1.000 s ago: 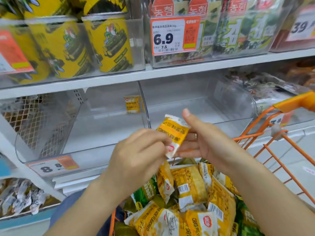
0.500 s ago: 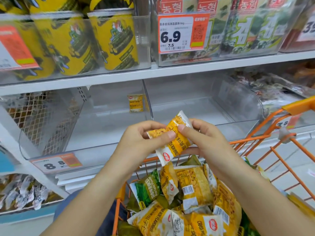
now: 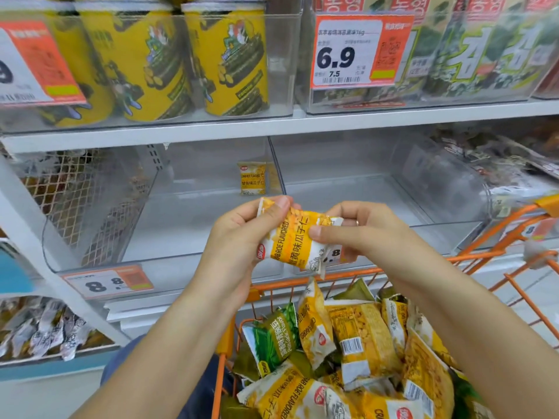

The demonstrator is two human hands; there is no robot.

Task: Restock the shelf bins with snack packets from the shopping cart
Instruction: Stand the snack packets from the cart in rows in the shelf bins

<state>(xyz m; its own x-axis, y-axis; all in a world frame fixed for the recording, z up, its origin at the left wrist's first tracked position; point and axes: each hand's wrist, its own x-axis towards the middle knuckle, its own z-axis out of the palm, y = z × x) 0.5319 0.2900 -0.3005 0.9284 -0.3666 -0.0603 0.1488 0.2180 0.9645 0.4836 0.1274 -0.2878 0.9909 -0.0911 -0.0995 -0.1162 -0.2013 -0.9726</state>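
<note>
Both hands hold one yellow crab-roe snack packet in front of the clear shelf bins. My left hand grips its left end, thumb on top. My right hand pinches its right end. Behind the packet, the left clear bin holds a single yellow packet standing at its back right. The right clear bin shows nothing inside. Below my hands, the orange shopping cart is piled with yellow packets and a few green packets.
Yellow canisters and green seaweed packs fill the upper shelf. Price tags read 6.9 and 8.8. A wire mesh divider stands left of the bins. Silvery packets lie on the lower left shelf.
The packet has turned from upright to lying sideways between my hands, and both hands now hold its ends. The view has shifted slightly closer to the shelf.
</note>
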